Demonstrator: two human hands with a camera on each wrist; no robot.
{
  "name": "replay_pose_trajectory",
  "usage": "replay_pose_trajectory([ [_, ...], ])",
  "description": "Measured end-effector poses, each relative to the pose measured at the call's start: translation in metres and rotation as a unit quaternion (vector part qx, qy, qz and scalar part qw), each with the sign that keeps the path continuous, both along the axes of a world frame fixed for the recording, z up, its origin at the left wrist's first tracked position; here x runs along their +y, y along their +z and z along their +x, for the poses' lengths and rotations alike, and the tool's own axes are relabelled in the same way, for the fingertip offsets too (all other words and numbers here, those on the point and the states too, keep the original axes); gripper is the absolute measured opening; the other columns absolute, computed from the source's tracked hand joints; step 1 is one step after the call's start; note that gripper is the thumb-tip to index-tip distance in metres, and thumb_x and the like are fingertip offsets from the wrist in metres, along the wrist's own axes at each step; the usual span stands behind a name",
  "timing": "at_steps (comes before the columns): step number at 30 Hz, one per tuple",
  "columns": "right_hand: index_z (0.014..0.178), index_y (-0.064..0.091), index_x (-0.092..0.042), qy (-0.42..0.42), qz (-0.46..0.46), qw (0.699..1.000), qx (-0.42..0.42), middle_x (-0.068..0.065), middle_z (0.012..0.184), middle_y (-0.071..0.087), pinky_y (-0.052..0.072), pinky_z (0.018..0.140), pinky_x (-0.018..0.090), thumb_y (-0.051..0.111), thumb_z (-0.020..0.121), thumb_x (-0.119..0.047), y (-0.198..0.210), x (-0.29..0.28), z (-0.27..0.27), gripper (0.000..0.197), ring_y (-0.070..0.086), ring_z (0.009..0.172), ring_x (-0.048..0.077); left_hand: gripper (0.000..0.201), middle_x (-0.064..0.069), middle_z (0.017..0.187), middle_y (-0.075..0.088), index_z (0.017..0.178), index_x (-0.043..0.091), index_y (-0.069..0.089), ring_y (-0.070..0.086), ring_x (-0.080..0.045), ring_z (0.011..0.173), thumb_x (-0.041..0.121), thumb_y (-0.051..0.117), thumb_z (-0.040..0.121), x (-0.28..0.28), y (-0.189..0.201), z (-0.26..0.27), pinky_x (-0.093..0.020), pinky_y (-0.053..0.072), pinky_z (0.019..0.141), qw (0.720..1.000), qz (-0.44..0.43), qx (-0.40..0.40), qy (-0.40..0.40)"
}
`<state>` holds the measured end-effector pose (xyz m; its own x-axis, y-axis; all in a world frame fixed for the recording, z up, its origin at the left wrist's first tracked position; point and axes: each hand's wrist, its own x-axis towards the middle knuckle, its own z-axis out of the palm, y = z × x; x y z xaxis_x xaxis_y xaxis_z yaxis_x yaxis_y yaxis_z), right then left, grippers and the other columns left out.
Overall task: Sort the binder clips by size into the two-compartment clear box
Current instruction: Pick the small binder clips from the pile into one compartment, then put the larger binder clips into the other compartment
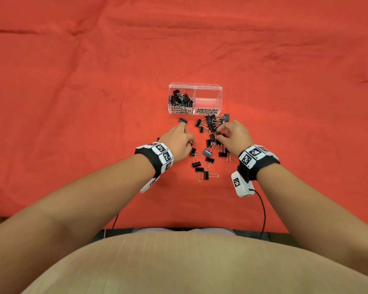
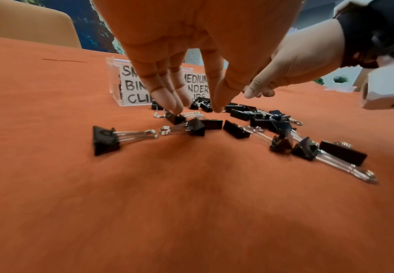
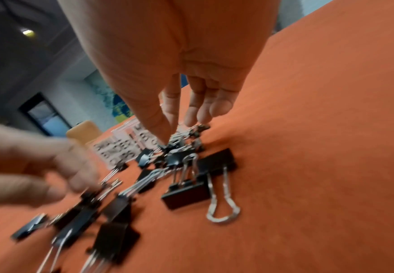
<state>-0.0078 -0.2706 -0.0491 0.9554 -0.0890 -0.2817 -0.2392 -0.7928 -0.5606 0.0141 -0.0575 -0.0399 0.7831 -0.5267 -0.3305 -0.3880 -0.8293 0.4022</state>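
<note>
The clear two-compartment box (image 1: pixel 219 96) stands on the red cloth. Its left half, labelled SMALL, holds small black clips (image 1: pixel 181 99); its right half, labelled MEDIUM, has none. Loose medium binder clips (image 1: pixel 209 145) lie scattered in front of it. My left hand (image 1: pixel 185 132) reaches down with straight fingers (image 2: pixel 176 108) touching one clip (image 2: pixel 176 119), thumb apart. One finger stretches toward a lone clip (image 1: pixel 182 120). My right hand (image 1: pixel 220 132) is over the pile's far part, thumb and forefinger (image 3: pixel 168 133) pinching a clip (image 3: pixel 176 157) among tangled ones.
Red cloth (image 1: pixel 72 102) covers the whole table, with wide bare stretches left, right and beyond the box. Wrist cameras (image 1: pixel 241 185) and a black cable (image 1: pixel 263 211) hang near the front edge. My torso fills the bottom of the head view.
</note>
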Motion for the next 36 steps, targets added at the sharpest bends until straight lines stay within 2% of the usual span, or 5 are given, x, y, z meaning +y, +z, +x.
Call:
replay_pose_trajectory([
  [5,0.113,0.063,-0.019,0.074,-0.051,0.996,0.025,0.006,0.107,0.054,0.042,0.087,0.034,0.066,0.083,-0.025,-0.007,0.016,-0.001,0.030,0.046,0.109,0.021,0.043,-0.006,0.130,0.044,0.132,0.013,0.048,0.042,-0.025,0.121,0.011,0.050,0.090,-0.031,0.003,0.009,-0.042,0.050,0.089,0.999,0.008,-0.026,-0.042],
  [10,0.107,0.065,-0.012,0.062,0.024,0.998,0.024,0.005,0.093,0.061,0.044,0.081,0.032,0.072,0.078,-0.019,-0.009,0.018,-0.011,0.030,0.049,0.087,0.018,0.040,-0.010,0.127,0.044,0.127,0.005,0.050,0.046,-0.029,0.118,0.000,0.053,0.087,-0.043,-0.007,0.018,-0.041,0.049,0.085,0.992,0.085,-0.031,-0.091],
  [16,0.101,0.064,-0.016,-0.094,0.042,0.995,0.010,0.005,0.089,0.063,0.053,0.077,0.033,0.064,0.083,-0.015,-0.007,-0.010,-0.009,0.018,0.056,0.077,0.015,0.024,-0.013,0.112,0.048,0.108,0.003,0.051,0.050,-0.031,0.106,-0.004,0.056,0.085,-0.037,-0.009,0.021,-0.047,0.052,0.077,0.995,0.089,-0.021,-0.034],
  [25,0.103,0.063,-0.010,-0.055,0.006,0.997,0.055,0.007,0.098,0.061,0.049,0.081,0.031,0.066,0.082,-0.019,-0.007,0.008,0.015,0.023,0.058,0.087,0.020,0.042,-0.012,0.124,0.044,0.128,0.007,0.047,0.055,-0.031,0.104,0.012,0.052,0.087,-0.029,-0.007,0.012,-0.045,0.050,0.088,0.994,-0.005,0.038,0.106],
  [36,0.088,0.062,-0.013,0.037,-0.019,0.998,0.057,0.002,0.092,0.047,0.042,0.076,0.028,0.073,0.075,-0.010,-0.010,-0.004,-0.003,0.018,0.047,0.085,0.016,0.017,-0.004,0.096,0.043,0.074,0.016,0.045,0.045,-0.020,0.086,0.015,0.054,0.089,-0.032,-0.006,0.001,-0.030,0.040,0.085,0.978,-0.091,0.096,0.160],
])
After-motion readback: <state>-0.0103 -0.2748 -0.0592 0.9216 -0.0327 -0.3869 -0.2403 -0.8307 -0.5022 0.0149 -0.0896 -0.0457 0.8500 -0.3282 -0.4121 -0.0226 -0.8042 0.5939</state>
